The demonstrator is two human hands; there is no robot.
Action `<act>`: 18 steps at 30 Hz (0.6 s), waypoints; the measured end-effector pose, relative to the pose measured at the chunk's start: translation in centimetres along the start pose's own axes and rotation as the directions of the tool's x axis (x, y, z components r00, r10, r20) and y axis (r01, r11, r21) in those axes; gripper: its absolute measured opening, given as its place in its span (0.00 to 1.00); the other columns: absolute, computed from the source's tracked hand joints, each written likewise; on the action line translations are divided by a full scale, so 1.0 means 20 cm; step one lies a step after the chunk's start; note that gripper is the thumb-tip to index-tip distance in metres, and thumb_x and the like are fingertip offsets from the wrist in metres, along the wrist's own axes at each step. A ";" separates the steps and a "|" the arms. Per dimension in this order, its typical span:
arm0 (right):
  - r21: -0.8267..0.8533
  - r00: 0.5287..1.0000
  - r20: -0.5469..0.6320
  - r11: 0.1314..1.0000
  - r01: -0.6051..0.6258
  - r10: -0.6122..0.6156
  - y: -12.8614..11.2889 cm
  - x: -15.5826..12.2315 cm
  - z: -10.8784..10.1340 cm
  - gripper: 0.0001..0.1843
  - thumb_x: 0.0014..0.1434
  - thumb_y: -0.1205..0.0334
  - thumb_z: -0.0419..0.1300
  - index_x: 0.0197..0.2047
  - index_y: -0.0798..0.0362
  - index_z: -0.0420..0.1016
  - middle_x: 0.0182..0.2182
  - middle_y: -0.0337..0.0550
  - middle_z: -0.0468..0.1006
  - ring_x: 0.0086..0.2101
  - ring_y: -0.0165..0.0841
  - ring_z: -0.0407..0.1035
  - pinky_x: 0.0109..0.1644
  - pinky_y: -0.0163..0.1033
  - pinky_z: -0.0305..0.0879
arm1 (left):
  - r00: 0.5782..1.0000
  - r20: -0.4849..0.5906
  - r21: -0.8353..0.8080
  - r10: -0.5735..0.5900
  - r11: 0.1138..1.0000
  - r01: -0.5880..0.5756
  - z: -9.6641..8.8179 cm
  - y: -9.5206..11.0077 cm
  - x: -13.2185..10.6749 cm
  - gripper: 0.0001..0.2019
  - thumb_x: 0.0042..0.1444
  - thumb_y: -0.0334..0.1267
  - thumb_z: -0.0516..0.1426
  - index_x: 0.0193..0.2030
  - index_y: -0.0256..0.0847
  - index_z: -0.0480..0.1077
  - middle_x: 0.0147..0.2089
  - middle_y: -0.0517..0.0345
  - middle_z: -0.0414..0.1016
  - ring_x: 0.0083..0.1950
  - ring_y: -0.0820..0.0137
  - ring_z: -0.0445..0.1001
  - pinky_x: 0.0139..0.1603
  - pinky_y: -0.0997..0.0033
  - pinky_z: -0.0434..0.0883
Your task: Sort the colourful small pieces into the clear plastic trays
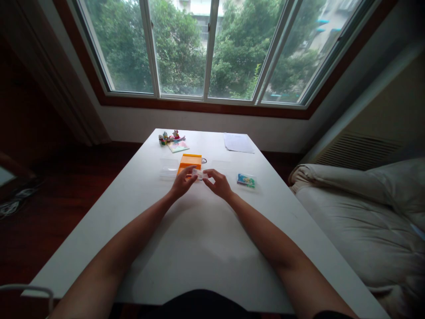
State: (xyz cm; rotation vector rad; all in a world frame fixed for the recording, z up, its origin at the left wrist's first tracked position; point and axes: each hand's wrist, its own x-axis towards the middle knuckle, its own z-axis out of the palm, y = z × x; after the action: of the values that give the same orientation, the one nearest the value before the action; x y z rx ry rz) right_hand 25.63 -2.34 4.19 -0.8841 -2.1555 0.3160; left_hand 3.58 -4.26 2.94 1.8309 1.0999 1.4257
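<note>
Between my two hands is a small, pale, see-through piece with faint markings [199, 174]; its kind is too small to make out. My left hand [182, 181] pinches its left end, and my right hand [217, 182] grips its right end with thumb and fingers. Just behind them lies an orange plastic case [191, 159], opened out, its front part partly hidden by my left hand. A dark ring [204, 161] sits at the case's right side. Left of the case is a clear plastic box [169, 169], lying open.
A clear box with a blue and green picture [246, 180] lies to the right. Small colourful figurines [164, 138] and a pastel card [178, 146] are at the back left. Paper sheets [238, 142] lie at the back right of the white table [199, 248]. A window is beyond.
</note>
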 end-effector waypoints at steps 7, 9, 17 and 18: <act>-0.133 0.996 0.080 0.990 0.035 -0.024 0.01 -0.01 0.02 0.18 0.70 0.54 0.52 0.56 0.50 0.73 0.50 0.48 0.78 0.49 0.37 0.73 0.58 0.42 0.68 | 0.997 -0.073 0.111 -0.029 0.993 0.037 0.02 -0.02 -0.01 0.23 0.57 0.52 0.64 0.55 0.44 0.72 0.46 0.50 0.78 0.44 0.64 0.78 0.47 0.61 0.78; -0.200 0.994 0.099 0.978 0.062 -0.043 0.01 -0.01 0.03 0.19 0.70 0.56 0.51 0.60 0.51 0.71 0.51 0.48 0.78 0.49 0.37 0.73 0.57 0.41 0.67 | 0.995 -0.094 0.152 -0.027 0.988 0.041 0.03 -0.01 -0.02 0.24 0.56 0.53 0.64 0.55 0.44 0.72 0.46 0.50 0.78 0.42 0.65 0.78 0.45 0.62 0.77; -0.414 0.989 0.074 0.899 0.144 -0.124 0.01 -0.02 0.08 0.18 0.71 0.62 0.50 0.60 0.56 0.69 0.40 0.49 0.80 0.38 0.34 0.73 0.45 0.36 0.66 | 0.984 -0.138 0.294 -0.109 0.945 0.146 0.06 0.06 -0.03 0.24 0.56 0.53 0.64 0.55 0.42 0.72 0.43 0.53 0.76 0.37 0.69 0.75 0.41 0.66 0.75; -0.424 0.989 0.060 0.893 0.150 -0.138 0.01 -0.02 0.08 0.18 0.70 0.63 0.50 0.60 0.56 0.69 0.39 0.48 0.80 0.37 0.34 0.73 0.43 0.36 0.65 | 0.981 -0.142 0.295 -0.129 0.941 0.167 0.06 0.07 -0.03 0.25 0.55 0.53 0.64 0.55 0.42 0.72 0.42 0.54 0.76 0.36 0.69 0.75 0.41 0.66 0.75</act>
State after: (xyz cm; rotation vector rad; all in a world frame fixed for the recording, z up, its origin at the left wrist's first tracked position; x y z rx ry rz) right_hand 24.75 -2.42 2.79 -0.9510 -2.3447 -0.2344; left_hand 5.11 -5.42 3.38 1.8372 1.5616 1.3513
